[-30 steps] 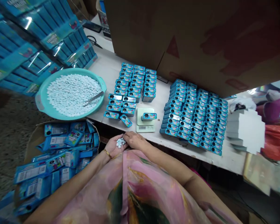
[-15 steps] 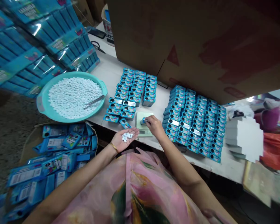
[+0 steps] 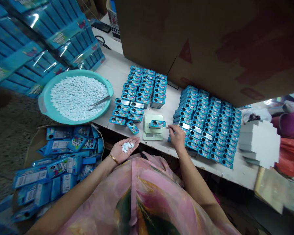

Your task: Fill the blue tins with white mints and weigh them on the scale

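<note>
My left hand (image 3: 124,149) is palm up, cupped under a small heap of white candies (image 3: 127,147). A blue tin (image 3: 157,123) lies on the pale green scale (image 3: 153,136) at the table's front edge. Just right of the scale is my right hand (image 3: 176,135), clear of the tin, with thumb and fingertips pinched together; whatever is between them is too small to make out. Rows of blue tins (image 3: 143,89) stand behind and left of the scale, one tin (image 3: 132,127) askew at the front.
A turquoise basin (image 3: 45,104) of white candies with a metal scoop (image 3: 100,102) is at left. Below it, a carton holds blue packets (image 3: 74,142). More tin rows (image 3: 205,127) and white card pieces (image 3: 258,143) are at right. A large cardboard box (image 3: 161,39) rises behind.
My right hand has let go of the tin on the scale and moved right. My left hand has shifted slightly left with the candies. The view has moved a little.
</note>
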`<state>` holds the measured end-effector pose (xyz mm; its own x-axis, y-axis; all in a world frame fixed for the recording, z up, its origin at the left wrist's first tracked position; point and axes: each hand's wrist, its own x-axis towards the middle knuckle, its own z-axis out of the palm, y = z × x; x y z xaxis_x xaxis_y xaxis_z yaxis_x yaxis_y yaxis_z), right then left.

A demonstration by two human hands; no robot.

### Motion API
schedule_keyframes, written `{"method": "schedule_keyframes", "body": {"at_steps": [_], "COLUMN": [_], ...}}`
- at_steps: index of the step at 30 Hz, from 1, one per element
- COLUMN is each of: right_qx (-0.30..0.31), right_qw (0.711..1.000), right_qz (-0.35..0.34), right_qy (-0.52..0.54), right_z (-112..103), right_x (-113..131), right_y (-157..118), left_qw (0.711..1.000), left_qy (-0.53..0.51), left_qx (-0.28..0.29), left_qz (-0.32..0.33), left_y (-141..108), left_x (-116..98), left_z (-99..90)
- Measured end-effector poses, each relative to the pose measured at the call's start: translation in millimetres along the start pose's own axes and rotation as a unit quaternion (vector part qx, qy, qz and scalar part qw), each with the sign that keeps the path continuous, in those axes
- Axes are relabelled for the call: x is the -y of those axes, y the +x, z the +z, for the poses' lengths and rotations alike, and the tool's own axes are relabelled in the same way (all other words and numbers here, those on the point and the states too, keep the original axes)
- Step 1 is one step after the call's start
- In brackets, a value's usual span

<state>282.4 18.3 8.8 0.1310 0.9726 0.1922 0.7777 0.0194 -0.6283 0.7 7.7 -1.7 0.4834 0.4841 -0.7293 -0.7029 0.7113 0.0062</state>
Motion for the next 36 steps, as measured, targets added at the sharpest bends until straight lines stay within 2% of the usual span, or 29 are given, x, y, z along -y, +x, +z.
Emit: {"method": "schedule_keyframes", "body": {"at_steps": [7, 17, 31, 34, 36], "right_qx": [-0.007, 0.109, 0.149, 0.169, 0.156], "right_qw": [1.0, 0.991, 0.986, 0.981, 0.982], "right_qz": [0.006, -0.051, -0.062, -0.085, -0.091], "right_qy": [-0.004, -0.055, -0.048, -0.051, -0.049], "right_z": [3, 12, 28, 29, 28], "right_x": [-2, 9, -7, -6, -7], "right_y": [-1, 19, 23, 28, 37], "left_qw": [1.0, 1.0, 0.999, 0.999, 0.999], "left_qy": [0.008, -0.003, -0.013, -0.015, -0.013], "left_qx": [0.003, -0.003, -0.038, -0.035, -0.035], "left_qz": [-0.009, -0.007, 0.008, 0.013, 0.016], "left_y": [-1, -1, 3, 5, 5], "left_x": [0, -1, 0, 0, 0], "left_z": [-1.9, -3.4, -0.3, 0.4, 0.0]}}
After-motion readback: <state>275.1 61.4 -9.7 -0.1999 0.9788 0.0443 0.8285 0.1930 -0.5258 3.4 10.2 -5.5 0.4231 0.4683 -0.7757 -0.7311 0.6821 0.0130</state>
